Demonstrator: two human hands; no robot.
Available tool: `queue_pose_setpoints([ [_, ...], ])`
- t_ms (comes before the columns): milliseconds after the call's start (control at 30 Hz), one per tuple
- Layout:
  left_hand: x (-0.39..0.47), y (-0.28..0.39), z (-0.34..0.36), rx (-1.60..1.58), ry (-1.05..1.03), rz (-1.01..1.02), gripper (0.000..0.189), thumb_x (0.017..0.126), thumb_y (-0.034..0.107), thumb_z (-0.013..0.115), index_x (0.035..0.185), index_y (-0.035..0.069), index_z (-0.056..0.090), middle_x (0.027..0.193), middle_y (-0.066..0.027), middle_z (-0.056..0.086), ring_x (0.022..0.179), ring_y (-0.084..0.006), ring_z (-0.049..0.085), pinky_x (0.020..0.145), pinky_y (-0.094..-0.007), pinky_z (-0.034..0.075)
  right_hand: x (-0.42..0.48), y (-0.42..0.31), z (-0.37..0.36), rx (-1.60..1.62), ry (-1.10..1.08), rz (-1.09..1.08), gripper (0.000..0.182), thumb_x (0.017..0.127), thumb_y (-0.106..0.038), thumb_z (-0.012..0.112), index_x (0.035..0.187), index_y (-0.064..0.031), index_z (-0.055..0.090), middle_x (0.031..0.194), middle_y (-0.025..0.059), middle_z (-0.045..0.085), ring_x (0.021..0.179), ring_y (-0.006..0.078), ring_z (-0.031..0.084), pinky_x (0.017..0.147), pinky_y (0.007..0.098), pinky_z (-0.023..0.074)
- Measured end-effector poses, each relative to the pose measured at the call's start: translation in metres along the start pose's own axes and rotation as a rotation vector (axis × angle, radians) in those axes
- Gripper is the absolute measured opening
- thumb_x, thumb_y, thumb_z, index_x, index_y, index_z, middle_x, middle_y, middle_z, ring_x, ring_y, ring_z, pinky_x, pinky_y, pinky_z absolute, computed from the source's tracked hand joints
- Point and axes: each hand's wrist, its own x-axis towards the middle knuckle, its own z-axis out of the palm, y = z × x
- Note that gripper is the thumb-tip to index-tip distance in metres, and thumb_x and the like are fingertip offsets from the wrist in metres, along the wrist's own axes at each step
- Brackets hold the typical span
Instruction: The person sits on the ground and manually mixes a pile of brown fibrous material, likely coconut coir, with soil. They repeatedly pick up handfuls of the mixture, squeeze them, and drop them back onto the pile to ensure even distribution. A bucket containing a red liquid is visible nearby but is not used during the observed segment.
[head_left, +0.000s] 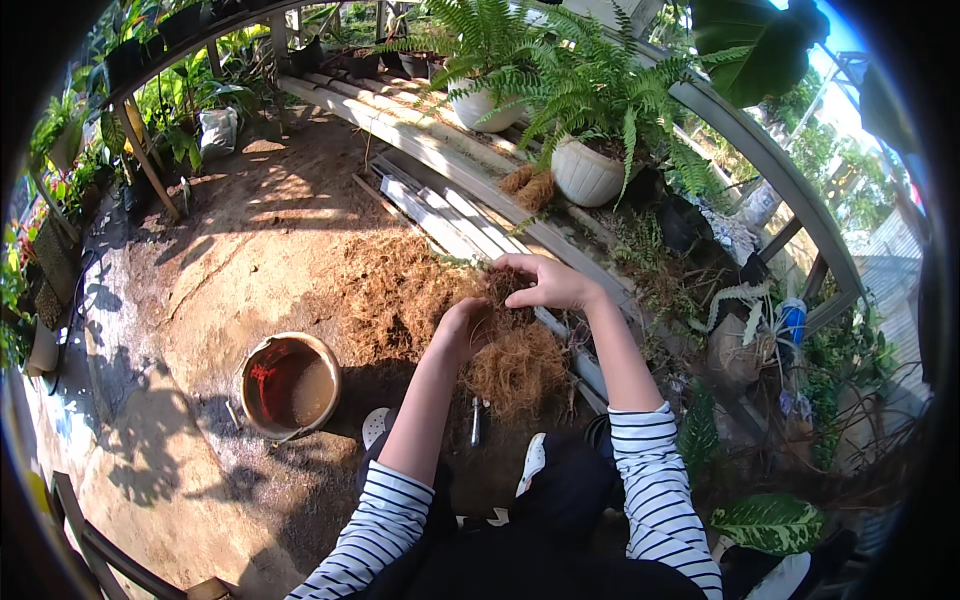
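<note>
Between my two hands is a dark brown clump of fibre (504, 288), perhaps a root ball. My right hand (553, 283) grips it from above and the right, thumb and fingers curled around it. My left hand (459, 328) supports it from the lower left, its fingertips partly hidden. Small pale green leaves (456, 261) show just beyond the clump; whether they join it I cannot tell. Beneath my hands lies a wad of brown coconut fibre (519, 369). A larger heap of loose fibre (401, 296) spreads over the ground to the left.
A bucket of murky water (290, 386) stands left of my feet. A metal-handled tool (475, 426) lies between my shoes. Ahead, a slatted bench (420, 139) bears potted ferns (592, 169) and fibre rolls (531, 186). White metal lengths (442, 217) lie beside it. Plants crowd the right.
</note>
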Motion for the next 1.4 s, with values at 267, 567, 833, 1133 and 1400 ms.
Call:
queue_pose_setpoints([
  [267, -0.005, -0.021, 0.028, -0.286, -0.143, 0.069, 0.045, 0.093, 0.031, 0.028, 0.130, 0.007, 0.037, 0.126, -0.0152, 0.047, 0.113, -0.0295, 0.051, 0.094, -0.0474, 0.045, -0.019, -0.012, 0.026, -0.234, 0.109, -0.110, 0.060, 0.064, -0.011, 0.061, 0.123, -0.0091, 0.048, 0.124, 0.0128, 0.048, 0.117, 0.0284, 0.046, 0.103, 0.0366, 0.0354],
  [567, 0.017, -0.023, 0.035, -0.392, 0.169, 0.107, 0.047, 0.093, 0.028, 0.019, 0.126, 0.005, 0.043, 0.123, -0.0171, 0.050, 0.113, -0.0314, 0.050, 0.097, -0.0477, 0.042, -0.037, 0.022, 0.072, -0.100, 0.559, -0.085, 0.058, 0.078, -0.022, 0.065, 0.130, -0.0108, 0.044, 0.132, 0.0127, 0.043, 0.121, 0.0313, 0.045, 0.099, 0.0398, 0.0399],
  [833, 0.036, -0.041, 0.049, -0.439, 0.414, 0.048, 0.048, 0.092, 0.031, 0.018, 0.118, 0.003, 0.046, 0.118, -0.0193, 0.050, 0.114, -0.0326, 0.046, 0.098, -0.0502, 0.038, -0.028, 0.061, 0.084, -0.116, 0.528, 0.008, 0.040, 0.080, -0.013, 0.060, 0.120, -0.0118, 0.057, 0.122, 0.0078, 0.057, 0.110, 0.0258, 0.056, 0.094, 0.0349, 0.0454],
  [1133, 0.039, -0.066, 0.008, -0.442, 0.420, 0.103, 0.045, 0.092, 0.030, 0.021, 0.117, 0.004, 0.048, 0.113, -0.0174, 0.055, 0.105, -0.0327, 0.053, 0.090, -0.0486, 0.045, -0.030, 0.057, 0.103, -0.032, 0.359, 0.082, 0.043, 0.077, -0.014, 0.059, 0.120, -0.0080, 0.055, 0.121, 0.0126, 0.056, 0.109, 0.0298, 0.055, 0.095, 0.0372, 0.0436],
  [1400, 0.019, -0.061, 0.017, -0.439, 0.231, 0.024, 0.063, 0.092, 0.049, 0.012, 0.129, 0.008, 0.043, 0.127, -0.0176, 0.047, 0.118, -0.0347, 0.046, 0.098, -0.0498, 0.039, -0.046, 0.041, 0.112, -0.149, 0.499, 0.075, 0.055, 0.079, -0.021, 0.061, 0.131, -0.0121, 0.044, 0.124, 0.0143, 0.052, 0.114, 0.0317, 0.049, 0.098, 0.0399, 0.0402],
])
